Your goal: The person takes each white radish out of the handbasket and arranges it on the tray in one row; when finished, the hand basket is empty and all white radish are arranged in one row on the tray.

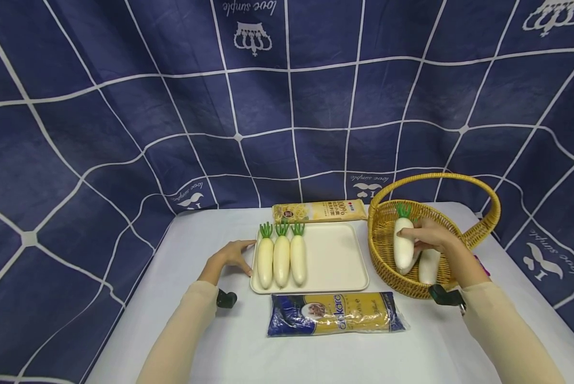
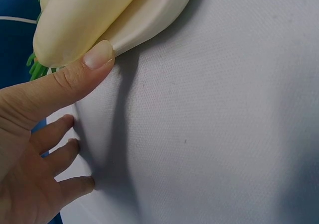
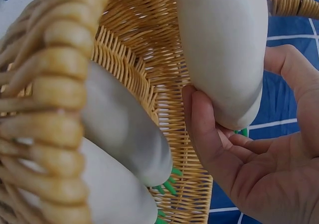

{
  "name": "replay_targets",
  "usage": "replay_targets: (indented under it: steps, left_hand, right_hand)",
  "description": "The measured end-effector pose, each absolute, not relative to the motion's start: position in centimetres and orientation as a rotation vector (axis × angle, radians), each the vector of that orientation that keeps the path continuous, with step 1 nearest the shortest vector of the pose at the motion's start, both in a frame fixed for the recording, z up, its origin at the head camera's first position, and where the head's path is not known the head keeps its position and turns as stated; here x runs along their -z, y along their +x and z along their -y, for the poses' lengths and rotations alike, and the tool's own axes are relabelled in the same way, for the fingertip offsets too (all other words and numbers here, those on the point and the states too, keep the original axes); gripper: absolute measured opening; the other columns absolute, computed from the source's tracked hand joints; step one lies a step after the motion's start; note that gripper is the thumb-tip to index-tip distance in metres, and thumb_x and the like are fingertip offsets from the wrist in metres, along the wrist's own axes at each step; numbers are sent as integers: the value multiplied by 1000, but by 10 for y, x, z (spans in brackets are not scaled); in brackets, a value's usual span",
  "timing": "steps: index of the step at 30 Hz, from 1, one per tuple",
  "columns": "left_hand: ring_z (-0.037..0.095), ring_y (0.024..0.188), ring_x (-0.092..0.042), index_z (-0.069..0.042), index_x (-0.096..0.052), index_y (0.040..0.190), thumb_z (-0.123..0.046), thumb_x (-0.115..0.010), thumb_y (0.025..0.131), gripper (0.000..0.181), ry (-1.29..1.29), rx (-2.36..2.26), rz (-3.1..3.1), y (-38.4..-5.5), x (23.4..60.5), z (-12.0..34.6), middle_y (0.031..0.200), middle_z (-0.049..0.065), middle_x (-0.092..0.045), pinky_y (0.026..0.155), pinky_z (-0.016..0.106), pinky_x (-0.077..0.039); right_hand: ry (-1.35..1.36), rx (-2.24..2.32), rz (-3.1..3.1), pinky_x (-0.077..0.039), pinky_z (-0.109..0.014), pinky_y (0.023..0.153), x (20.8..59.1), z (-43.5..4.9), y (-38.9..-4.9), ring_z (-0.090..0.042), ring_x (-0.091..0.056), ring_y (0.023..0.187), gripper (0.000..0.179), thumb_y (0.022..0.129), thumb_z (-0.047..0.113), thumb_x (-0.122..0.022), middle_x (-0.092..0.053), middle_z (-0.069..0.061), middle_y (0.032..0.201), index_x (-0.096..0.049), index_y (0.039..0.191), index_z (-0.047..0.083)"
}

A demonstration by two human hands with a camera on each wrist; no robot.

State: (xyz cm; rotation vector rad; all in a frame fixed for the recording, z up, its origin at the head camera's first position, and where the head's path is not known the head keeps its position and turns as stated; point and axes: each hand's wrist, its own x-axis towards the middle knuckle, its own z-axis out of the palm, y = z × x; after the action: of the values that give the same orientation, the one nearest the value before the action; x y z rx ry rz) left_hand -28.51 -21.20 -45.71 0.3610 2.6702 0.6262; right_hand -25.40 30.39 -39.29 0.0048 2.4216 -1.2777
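Note:
In the head view, my right hand [image 1: 430, 234] grips a white radish [image 1: 403, 244] with a green top, over the wicker basket [image 1: 383, 266]. Its thumb and fingers lie on either side of the radish [image 3: 224, 50] in the right wrist view. Two more white radishes [image 3: 124, 129] lie inside the basket below. At the cream tray [image 1: 335, 261], my left hand [image 1: 230, 256] rests by the left rim, thumb against the tray's edge and fingers spread. Three yellowish-white radishes [image 1: 281, 261] lie side by side on the tray's left part, green tops toward the back.
A blue and yellow pasta bag [image 1: 335, 313] lies in front of the tray. Behind the tray is a yellow noodle packet [image 1: 320, 211]. The basket's tall handle [image 1: 436, 176] arches over its opening. A blue checked cloth [image 1: 268, 106] hangs behind the white table [image 1: 239, 341].

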Motion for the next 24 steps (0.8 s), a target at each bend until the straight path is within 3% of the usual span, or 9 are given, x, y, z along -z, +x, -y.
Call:
replay_targets:
  steps: [7, 15, 24]
  left_hand:
    - [41, 129, -40, -7, -41, 142, -22, -91, 53, 104, 355, -640, -2667, -285, 457, 212, 141, 26, -42, 108, 54, -33]
    - [42, 130, -38, -8, -40, 143, -23, -92, 53, 105, 339, -646, -2662, -284, 456, 212, 142, 25, -40, 108, 55, -31]
    - [41, 130, -39, -8, -40, 143, -25, -92, 52, 106, 347, -646, -2664, -285, 456, 212, 141, 24, -41, 108, 55, -31]
  right_hand:
    - [40, 1295, -2433, -59, -36, 71, 394, -303, -247, -15, -60, 71, 63, 89, 29, -59, -50, -22, 98, -40, 117, -24]
    - [22, 1307, -2443, -59, -36, 72, 393, -303, -238, -15, -63, 72, 58, 89, 28, -57, -56, -20, 96, -44, 115, -21]
    - [61, 1305, -2487, -59, -33, 74, 388, -298, -225, -21, -63, 83, 75, 87, 31, -59, -46, -34, 114, -32, 126, -27]
